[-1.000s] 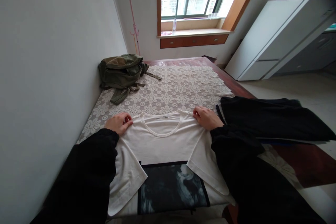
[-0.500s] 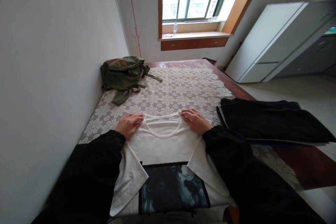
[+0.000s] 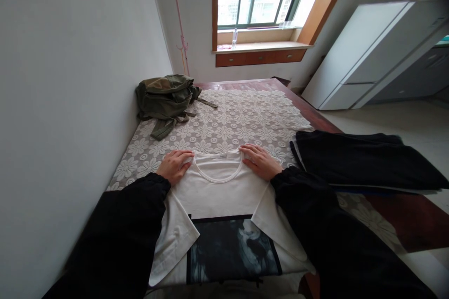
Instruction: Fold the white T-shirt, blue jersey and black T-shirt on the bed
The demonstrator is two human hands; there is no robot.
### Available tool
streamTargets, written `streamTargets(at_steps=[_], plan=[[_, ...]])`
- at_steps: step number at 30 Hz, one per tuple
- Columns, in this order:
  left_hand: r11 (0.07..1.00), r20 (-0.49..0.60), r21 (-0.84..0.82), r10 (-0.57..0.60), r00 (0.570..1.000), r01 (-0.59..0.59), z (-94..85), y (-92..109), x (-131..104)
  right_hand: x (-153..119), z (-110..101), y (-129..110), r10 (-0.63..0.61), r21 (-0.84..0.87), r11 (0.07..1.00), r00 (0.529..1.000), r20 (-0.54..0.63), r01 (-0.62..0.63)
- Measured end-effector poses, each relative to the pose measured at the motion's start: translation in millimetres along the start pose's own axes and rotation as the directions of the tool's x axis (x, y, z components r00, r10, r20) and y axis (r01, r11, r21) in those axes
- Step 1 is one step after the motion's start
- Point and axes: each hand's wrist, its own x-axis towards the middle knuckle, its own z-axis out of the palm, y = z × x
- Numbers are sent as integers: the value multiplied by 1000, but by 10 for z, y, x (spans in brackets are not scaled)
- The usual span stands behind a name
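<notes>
A white T-shirt (image 3: 217, 198) with a dark printed panel (image 3: 233, 250) on its front lies face up on the table, collar away from me. Both of its sleeves are turned in over the body. At the left end of the neckline, my left hand (image 3: 175, 166) pinches the shoulder fabric. My right hand (image 3: 260, 161) grips the opposite shoulder, its fingers closed at the right end of the collar. Black sleeves cover both my forearms, and the shirt's lower part runs toward the bottom of the view.
A floral lace cloth (image 3: 224, 117) covers the reddish table (image 3: 414, 222). An olive backpack (image 3: 164, 100) rests at the far left by the wall. Folded black clothes (image 3: 365, 159) are stacked at the right edge. Beyond stand a pink coat rack (image 3: 178, 14) and a white fridge (image 3: 365, 46).
Almost nothing differs. My two hands have come very slightly closer together at the collar, still holding the T-shirt, and the view has shifted a touch.
</notes>
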Motion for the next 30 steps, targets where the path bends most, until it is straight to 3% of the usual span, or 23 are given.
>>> streamTargets(at_steps=[4,12,21,30], plan=[[1000,0,1,-22,1000,22,10,5,0,-4,22,13,2,-12,1000,1000,21,-2],[1000,50,-1,-3,999,3,55,-32,-4,31,-51,-2,17,35,999,998,-55,-15],[999,-6,-25,35,999,-35,63,-14,-6,22,-41,-18,6,6,1000,998,-59,-6],[1000,6,-15,13,1000,-13,63,1,-7,15,-44,-19,6,-5,1000,999,-48,-6]])
